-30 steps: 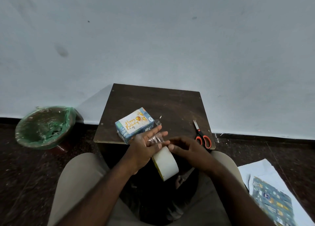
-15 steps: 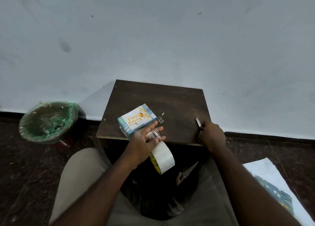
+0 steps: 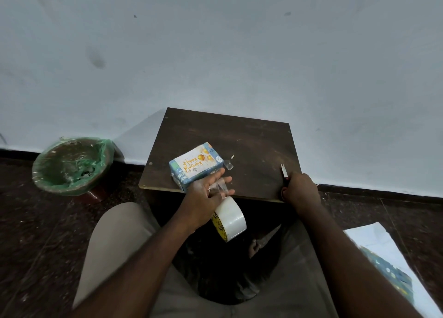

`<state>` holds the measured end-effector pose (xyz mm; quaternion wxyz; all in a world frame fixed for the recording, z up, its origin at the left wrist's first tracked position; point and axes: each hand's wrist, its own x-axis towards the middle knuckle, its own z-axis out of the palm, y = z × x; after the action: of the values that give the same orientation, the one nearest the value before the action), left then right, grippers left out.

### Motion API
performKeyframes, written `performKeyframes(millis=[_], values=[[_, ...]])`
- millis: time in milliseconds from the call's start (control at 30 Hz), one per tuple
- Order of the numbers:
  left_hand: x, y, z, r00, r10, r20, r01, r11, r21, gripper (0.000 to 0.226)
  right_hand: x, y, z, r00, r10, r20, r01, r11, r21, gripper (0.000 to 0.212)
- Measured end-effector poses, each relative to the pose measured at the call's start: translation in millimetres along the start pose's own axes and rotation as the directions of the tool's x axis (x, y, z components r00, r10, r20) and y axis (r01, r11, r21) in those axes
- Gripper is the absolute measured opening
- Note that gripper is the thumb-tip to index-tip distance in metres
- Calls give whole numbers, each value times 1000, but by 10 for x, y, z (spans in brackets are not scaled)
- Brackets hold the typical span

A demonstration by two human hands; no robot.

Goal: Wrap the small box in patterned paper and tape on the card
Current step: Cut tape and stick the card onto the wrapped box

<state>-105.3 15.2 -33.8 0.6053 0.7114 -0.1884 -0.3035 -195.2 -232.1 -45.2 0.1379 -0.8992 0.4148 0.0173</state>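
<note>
Two hands split up now: a second ago both were working the tape roll (image 3: 231, 219). Now the right hand (image 3: 300, 190) is out at the board's near right corner, curled over the handles of the scissors (image 3: 284, 171), with only the blade tips poking out beyond the knuckles. The left hand (image 3: 206, 193) holds the fort alone, fingers straight and spread, a clear strip of tape (image 3: 219, 188) stretched across them and the roll below it, off the board and over the lap. How the roll is carried I cannot tell.

That reads as a cut coming, probably a fresh piece for the card (image 3: 195, 164), which already lies face up on the small box (image 3: 178, 176). The box is fully wrapped and sits at the near left of the board (image 3: 251, 137), touching the left fingertips.

Mind the edges: box and scissors both sit close to the near rim. Between them lies open wood, room to bring the blades across. A loose tape scrap (image 3: 229, 166) lies just beside the box's right end.
</note>
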Motion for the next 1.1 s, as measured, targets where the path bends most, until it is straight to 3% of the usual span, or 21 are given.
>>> performKeyframes(millis=[167, 400, 467, 500, 600, 667, 733, 900, 1033, 1100], values=[[-3, -4, -8, 1000, -8, 5, 8, 1000, -8, 61, -25, 36, -10, 1000, -16, -3, 16, 999, -52, 29], [7, -22, -12, 1000, -19, -2, 19, 998, -55, 59, -33, -44, -155, 993, -15, 119, 26, 995, -93, 19], [8, -19, -18, 1000, -16, 1, 16, 998, -56, 59, -57, -35, -185, 986, -58, 158, 56, 998, 19, 12], [9, -25, -31, 1000, -15, 0, 15, 998, -60, 59, -77, -38, -194, 975, -90, 205, 56, 984, 169, 5], [19, -31, -44, 1000, -16, 13, 17, 997, -74, 59, -193, -60, -284, 906, -297, 302, 76, 816, 573, 19], [23, -25, -41, 999, -8, 33, 10, 997, -81, 59, -283, -100, -400, 844, -444, 301, 126, 709, 693, 27], [20, -7, -45, 998, -9, 67, 16, 993, -116, 58, -340, -137, -535, 786, -510, 348, 84, 647, 758, 31], [-2, 27, -52, 979, -15, 202, 71, 960, -271, 58, -378, -125, -854, 611, -555, 565, 40, 734, 678, 47], [-16, 70, -50, 950, 6, 311, 100, 942, -322, 56, -304, -94, -971, 509, -522, 684, 57, 813, 579, 23], [-33, 93, -51, 931, 14, 365, 118, 934, -336, 56, -265, -93, -974, 472, -485, 736, 41, 846, 531, 27]])
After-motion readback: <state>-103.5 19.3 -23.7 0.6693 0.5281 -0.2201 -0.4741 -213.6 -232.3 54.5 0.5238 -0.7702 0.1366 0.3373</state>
